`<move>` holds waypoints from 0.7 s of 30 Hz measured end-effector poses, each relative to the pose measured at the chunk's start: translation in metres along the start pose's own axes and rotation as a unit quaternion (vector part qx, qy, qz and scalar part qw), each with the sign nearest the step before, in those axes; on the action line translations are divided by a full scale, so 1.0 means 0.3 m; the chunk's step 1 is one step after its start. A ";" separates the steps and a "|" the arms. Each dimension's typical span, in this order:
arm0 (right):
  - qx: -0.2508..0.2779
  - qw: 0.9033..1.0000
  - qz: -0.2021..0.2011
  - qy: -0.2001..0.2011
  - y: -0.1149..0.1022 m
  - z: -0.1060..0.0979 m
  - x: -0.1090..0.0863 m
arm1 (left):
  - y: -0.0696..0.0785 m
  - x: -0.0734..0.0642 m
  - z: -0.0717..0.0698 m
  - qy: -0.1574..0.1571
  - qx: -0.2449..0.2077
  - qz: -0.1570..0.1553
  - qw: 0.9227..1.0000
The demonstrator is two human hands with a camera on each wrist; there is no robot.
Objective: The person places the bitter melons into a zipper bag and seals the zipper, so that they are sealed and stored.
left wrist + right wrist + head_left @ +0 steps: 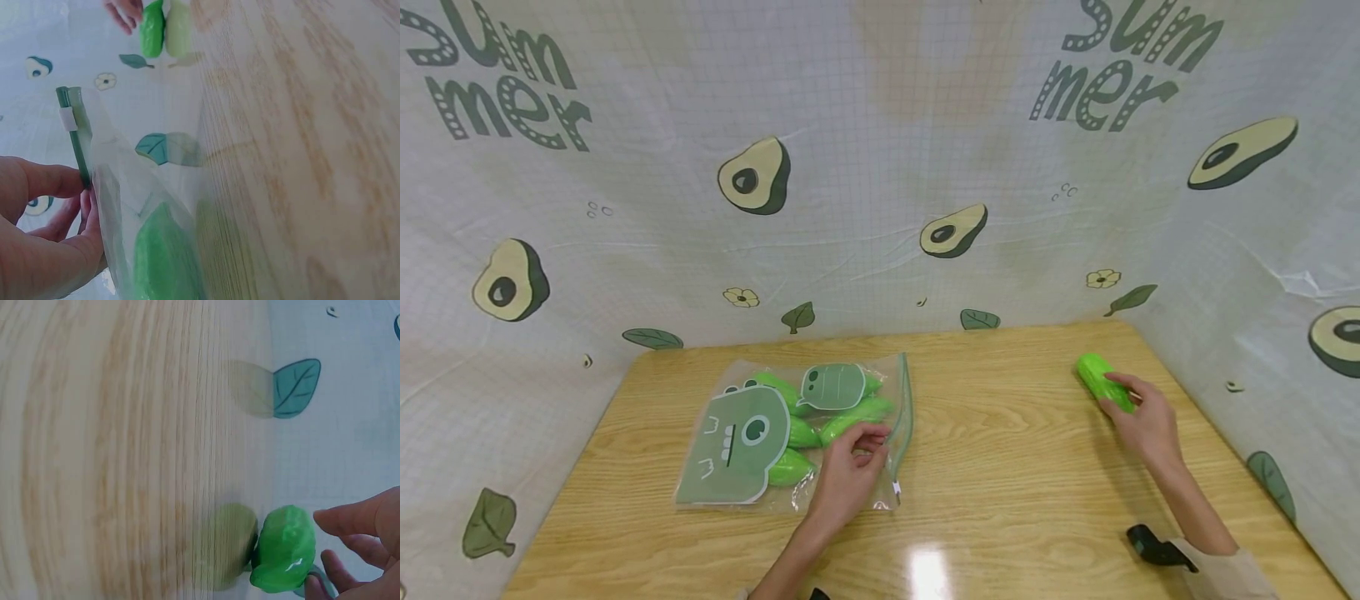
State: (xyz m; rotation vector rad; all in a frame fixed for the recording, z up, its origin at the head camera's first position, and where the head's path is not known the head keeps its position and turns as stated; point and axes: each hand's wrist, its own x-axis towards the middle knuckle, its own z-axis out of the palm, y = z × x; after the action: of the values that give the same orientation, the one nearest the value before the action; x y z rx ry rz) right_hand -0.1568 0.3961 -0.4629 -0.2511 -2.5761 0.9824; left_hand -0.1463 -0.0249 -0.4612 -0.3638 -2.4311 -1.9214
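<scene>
A clear zip bag printed with green cartoon monsters lies flat at the left of the table. Inside are several bright green, pointed vegetables. My left hand pinches the bag's green zip edge between thumb and fingers, below the white slider, which raises that side. Far to the right, a glossy green, cucumber-shaped vegetable with a bumpy surface lies on the table. Thumb and fingers of my right hand straddle its near end, fingertips right at its sides.
The wooden table meets a white cloth backdrop printed with avocados and leaves at the back and both sides. A black strap sits at my right wrist beside a beige sleeve.
</scene>
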 end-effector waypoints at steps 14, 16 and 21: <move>-0.028 0.998 0.000 -0.048 0.049 -0.032 0.003 | 0.003 -0.002 0.000 -0.003 -0.010 -0.005 1.000; -0.024 0.998 0.000 -0.054 0.050 -0.036 0.002 | 0.002 -0.002 0.000 -0.003 -0.011 -0.005 1.000; -0.030 0.998 0.009 -0.060 0.056 -0.044 0.002 | 0.002 0.000 -0.001 -0.004 -0.010 -0.005 1.000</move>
State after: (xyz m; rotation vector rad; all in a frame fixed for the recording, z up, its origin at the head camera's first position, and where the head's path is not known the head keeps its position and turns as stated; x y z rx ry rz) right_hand -0.1515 0.4166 -0.4649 -0.2384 -2.7185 0.9550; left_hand -0.1461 -0.0249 -0.4607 -0.3615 -2.4255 -1.9542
